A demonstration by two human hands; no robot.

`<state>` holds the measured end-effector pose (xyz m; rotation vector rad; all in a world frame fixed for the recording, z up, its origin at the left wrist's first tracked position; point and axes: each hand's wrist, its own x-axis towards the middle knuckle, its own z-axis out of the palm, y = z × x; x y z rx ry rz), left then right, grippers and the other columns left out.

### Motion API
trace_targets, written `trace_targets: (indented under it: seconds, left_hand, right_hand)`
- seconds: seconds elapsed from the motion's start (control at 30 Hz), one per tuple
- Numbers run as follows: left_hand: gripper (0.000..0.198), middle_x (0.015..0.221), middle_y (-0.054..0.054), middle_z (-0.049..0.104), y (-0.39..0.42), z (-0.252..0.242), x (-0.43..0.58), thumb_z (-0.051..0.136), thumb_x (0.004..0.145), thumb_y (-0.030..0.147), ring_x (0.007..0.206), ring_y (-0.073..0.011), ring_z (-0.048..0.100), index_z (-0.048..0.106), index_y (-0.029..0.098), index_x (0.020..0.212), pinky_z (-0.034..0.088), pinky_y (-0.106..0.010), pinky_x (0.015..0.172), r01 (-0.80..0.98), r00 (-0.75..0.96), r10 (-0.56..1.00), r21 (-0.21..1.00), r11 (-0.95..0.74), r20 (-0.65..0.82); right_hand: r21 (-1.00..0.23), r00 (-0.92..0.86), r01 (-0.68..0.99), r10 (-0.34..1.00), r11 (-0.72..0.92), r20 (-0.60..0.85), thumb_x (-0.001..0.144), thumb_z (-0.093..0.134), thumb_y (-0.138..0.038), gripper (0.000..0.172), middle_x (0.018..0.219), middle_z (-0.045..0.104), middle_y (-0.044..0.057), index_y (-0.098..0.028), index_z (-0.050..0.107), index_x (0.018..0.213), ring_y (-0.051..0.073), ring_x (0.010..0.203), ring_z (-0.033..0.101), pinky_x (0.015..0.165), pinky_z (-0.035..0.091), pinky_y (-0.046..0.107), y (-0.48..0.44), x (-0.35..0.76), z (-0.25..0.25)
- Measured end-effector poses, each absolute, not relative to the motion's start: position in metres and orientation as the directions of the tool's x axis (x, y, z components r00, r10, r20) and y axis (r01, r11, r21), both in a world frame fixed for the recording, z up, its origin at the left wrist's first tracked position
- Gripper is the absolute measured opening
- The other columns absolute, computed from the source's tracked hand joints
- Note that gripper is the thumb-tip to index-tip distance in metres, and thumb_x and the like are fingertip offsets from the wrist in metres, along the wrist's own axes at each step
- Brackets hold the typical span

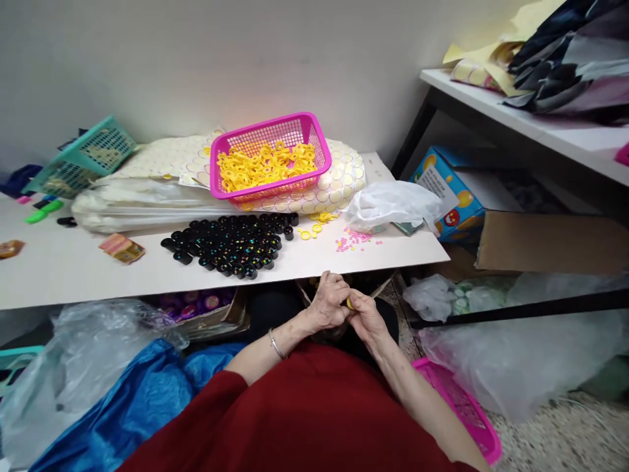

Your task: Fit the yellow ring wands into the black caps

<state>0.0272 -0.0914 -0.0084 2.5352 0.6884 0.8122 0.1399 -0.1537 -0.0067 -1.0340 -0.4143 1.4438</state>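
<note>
My left hand and my right hand meet just below the front edge of the white table, both pinched on one small yellow ring. Further in on the table stands a cluster of several black caps. Behind it a pink basket holds many yellow rings. A few loose yellow rings and tiny pink beads lie beside the caps.
A teal basket tilts at the far left. White plastic bags and sticker sheets lie on the table. Under it are a box of purple pieces, blue plastic and a second pink basket. A shelf stands right.
</note>
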Motion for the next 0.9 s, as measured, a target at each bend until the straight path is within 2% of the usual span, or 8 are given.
trace_targets:
  seconds: [0.13,0.3,0.37,0.43,0.53,0.6,0.73,0.9]
  left_hand:
    - [0.008,0.072,-0.006,0.065,-0.087,-0.021,0.022,0.059,0.068,0.02,0.085,-0.0212,0.051,0.065,0.016,0.071,0.036,-0.042,0.084,0.388,0.668,0.624,0.526,-0.757,0.405]
    - [0.022,0.077,-0.006,0.066,-0.087,-0.025,0.02,0.066,0.067,0.029,0.082,-0.02,0.053,0.068,0.015,0.084,0.04,-0.039,0.085,0.446,0.685,0.669,0.56,-0.698,0.288]
    - [0.022,0.084,-0.007,0.066,-0.083,-0.02,0.018,0.065,0.067,0.028,0.081,-0.0189,0.053,0.067,0.015,0.086,0.041,-0.038,0.086,0.424,0.716,0.634,0.541,-0.727,0.291]
    - [0.025,0.095,-0.009,0.066,-0.078,-0.012,0.01,0.063,0.068,0.026,0.086,-0.0202,0.053,0.067,0.016,0.09,0.042,-0.038,0.087,0.395,0.73,0.592,0.496,-0.773,0.341]
    - [0.027,0.109,-0.013,0.063,-0.065,-0.002,-0.01,0.06,0.067,0.022,0.098,-0.026,0.051,0.066,0.016,0.093,0.042,-0.043,0.088,0.5,0.601,0.643,0.404,-0.766,0.475]
    - [0.026,0.113,-0.015,0.061,-0.055,0.002,-0.026,0.055,0.068,0.016,0.102,-0.0285,0.049,0.065,0.016,0.092,0.04,-0.047,0.089,0.67,0.406,0.734,0.369,-0.644,0.544]
    - [0.023,0.121,-0.015,0.057,-0.038,0.012,-0.057,0.056,0.073,0.02,0.109,-0.0322,0.044,0.066,0.016,0.093,0.037,-0.048,0.091,0.877,0.017,0.83,0.39,-0.28,0.558]
    - [0.022,0.123,-0.011,0.057,-0.027,0.033,-0.068,0.054,0.08,0.028,0.113,-0.0305,0.042,0.065,0.018,0.097,0.037,-0.044,0.093,0.939,0.042,0.897,0.29,-0.186,0.44]
  right_hand:
    - [-0.758,0.031,-0.589,0.93,-0.279,-0.367,0.052,0.083,-0.033,0.03,0.067,0.06,0.0,-0.018,0.069,0.075,0.01,0.055,0.049,0.053,0.043,0.024,-0.146,0.137,-0.006]
    - [-0.84,-0.097,-0.383,0.921,-0.385,-0.377,0.055,0.079,-0.026,0.027,0.065,0.059,-0.002,-0.017,0.067,0.078,0.009,0.055,0.05,0.053,0.042,0.023,-0.137,0.151,-0.013]
    - [-0.922,-0.048,-0.217,0.946,-0.322,-0.319,0.056,0.077,-0.029,0.03,0.073,0.064,0.0,-0.017,0.067,0.082,0.014,0.064,0.056,0.06,0.045,0.027,-0.128,0.155,-0.019]
    - [-0.954,0.043,0.123,0.962,-0.274,-0.27,0.059,0.073,-0.03,0.031,0.081,0.067,0.004,-0.016,0.067,0.086,0.02,0.075,0.061,0.067,0.046,0.03,-0.117,0.156,-0.025]
    - [-0.648,0.131,0.707,0.953,-0.284,-0.274,0.067,0.067,-0.028,0.022,0.086,0.069,0.013,-0.013,0.066,0.084,0.027,0.086,0.063,0.071,0.043,0.031,-0.103,0.154,-0.033]
    - [-0.44,0.086,0.869,0.944,-0.227,-0.319,0.074,0.063,-0.029,0.021,0.089,0.069,0.018,-0.011,0.066,0.086,0.028,0.09,0.064,0.071,0.041,0.031,-0.098,0.154,-0.036]
    - [-0.352,0.036,0.922,0.941,-0.161,-0.337,0.083,0.056,-0.033,0.026,0.095,0.069,0.017,-0.012,0.064,0.095,0.026,0.094,0.064,0.072,0.04,0.029,-0.096,0.161,-0.036]
    - [-0.409,0.038,0.897,0.953,-0.165,-0.301,0.081,0.059,-0.033,0.027,0.097,0.069,0.014,-0.014,0.064,0.1,0.025,0.096,0.063,0.075,0.041,0.028,-0.096,0.181,-0.037]
